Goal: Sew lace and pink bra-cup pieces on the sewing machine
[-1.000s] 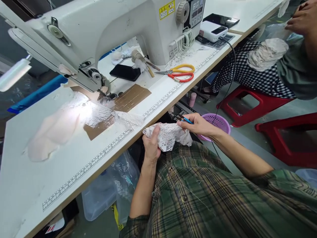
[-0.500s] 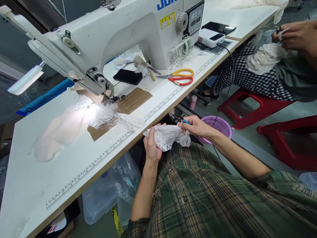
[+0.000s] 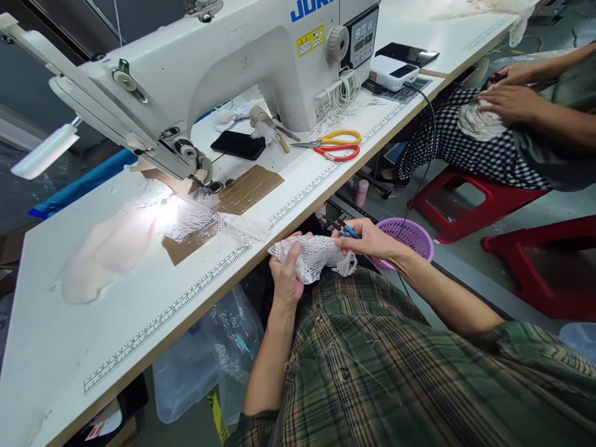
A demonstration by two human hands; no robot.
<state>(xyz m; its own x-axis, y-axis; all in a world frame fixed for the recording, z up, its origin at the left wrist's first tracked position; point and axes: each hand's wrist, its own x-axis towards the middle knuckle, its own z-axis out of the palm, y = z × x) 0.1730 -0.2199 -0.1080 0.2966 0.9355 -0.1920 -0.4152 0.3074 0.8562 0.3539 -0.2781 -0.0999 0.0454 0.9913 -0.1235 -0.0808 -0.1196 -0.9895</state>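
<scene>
A piece of white lace fabric [image 3: 314, 259] is stretched between my hands, just off the table's front edge above my lap. My left hand [image 3: 285, 278] grips its left end, thumb on top and fingers underneath. My right hand [image 3: 370, 239] is closed around blue-handled thread snips [image 3: 350, 232], their dark blades pointing up and left, while its fingertips also pinch the lace's upper right edge. A loose end of lace hangs below that hand. More white lace [image 3: 195, 218] lies under the needle of the sewing machine [image 3: 242, 68], joined to pale pink fabric [image 3: 109, 245] on the left.
Brown tape [image 3: 254, 189] covers part of the white table [image 3: 51, 329]. Behind it lie a black phone [image 3: 238, 144] and scissors with yellow and red handles [image 3: 336, 149]. A purple basket [image 3: 421, 239] stands below right. A co-worker's hands [image 3: 519, 99] hold whitish fabric near red stools [image 3: 465, 198].
The snips have turned in my right hand, showing more of their blue handles. My left thumb has shifted on the lace. The co-worker's hands have lowered onto their fabric.
</scene>
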